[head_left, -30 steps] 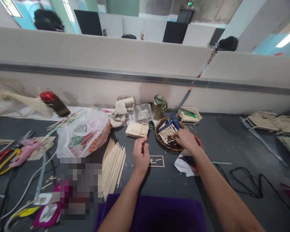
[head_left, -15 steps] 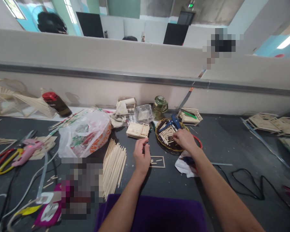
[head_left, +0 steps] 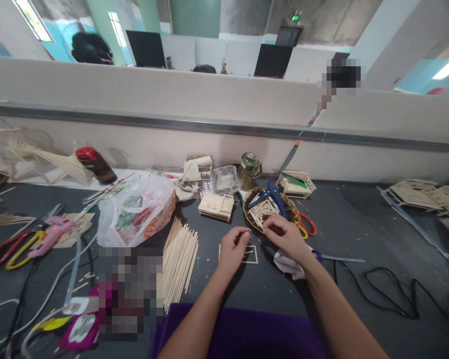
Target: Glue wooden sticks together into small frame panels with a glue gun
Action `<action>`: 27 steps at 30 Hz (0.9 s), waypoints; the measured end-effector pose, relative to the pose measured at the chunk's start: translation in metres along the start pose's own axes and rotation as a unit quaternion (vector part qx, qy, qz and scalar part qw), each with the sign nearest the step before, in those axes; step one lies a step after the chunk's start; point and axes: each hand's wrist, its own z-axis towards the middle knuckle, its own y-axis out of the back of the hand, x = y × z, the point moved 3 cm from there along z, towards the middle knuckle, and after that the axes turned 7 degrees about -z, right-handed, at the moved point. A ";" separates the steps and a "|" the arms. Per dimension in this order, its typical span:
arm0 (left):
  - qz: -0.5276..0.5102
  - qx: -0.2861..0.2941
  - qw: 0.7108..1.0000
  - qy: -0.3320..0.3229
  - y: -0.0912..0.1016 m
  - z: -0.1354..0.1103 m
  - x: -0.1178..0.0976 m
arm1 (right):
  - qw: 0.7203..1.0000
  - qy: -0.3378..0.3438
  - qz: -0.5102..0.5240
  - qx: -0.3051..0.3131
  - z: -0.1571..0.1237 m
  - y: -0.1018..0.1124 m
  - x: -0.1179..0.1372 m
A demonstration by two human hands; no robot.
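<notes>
My left hand [head_left: 232, 249] is curled, fingertips pinched over the left part of a small rectangular stick frame [head_left: 251, 254] lying on the dark table. My right hand [head_left: 283, 237] is closed in a pinch just right of it, above the frame's right end; what it holds is too small to make out. Right behind my hands sits a round woven basket [head_left: 271, 212] filled with short wooden sticks, with blue-handled pliers [head_left: 272, 193] lying across it.
A bundle of long bamboo sticks [head_left: 179, 257] lies left of my hands, with a plastic bag [head_left: 137, 209] beyond it. Small stick models [head_left: 216, 206] [head_left: 296, 183], a clear tub [head_left: 225, 178] and a green jar [head_left: 249, 169] stand behind. Black cable [head_left: 381, 289] lies right; scissors [head_left: 11, 247] and a pink glue gun [head_left: 52, 233] far left.
My right hand has pulled back out of the basket toward me and now sits by the stick frame. My left hand has shifted right onto the frame. The camera view tilted slightly.
</notes>
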 end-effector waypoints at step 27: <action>-0.242 0.053 0.953 0.177 -0.016 -0.012 0.007 | 0.978 -0.036 0.122 -0.167 -0.059 -0.017 0.031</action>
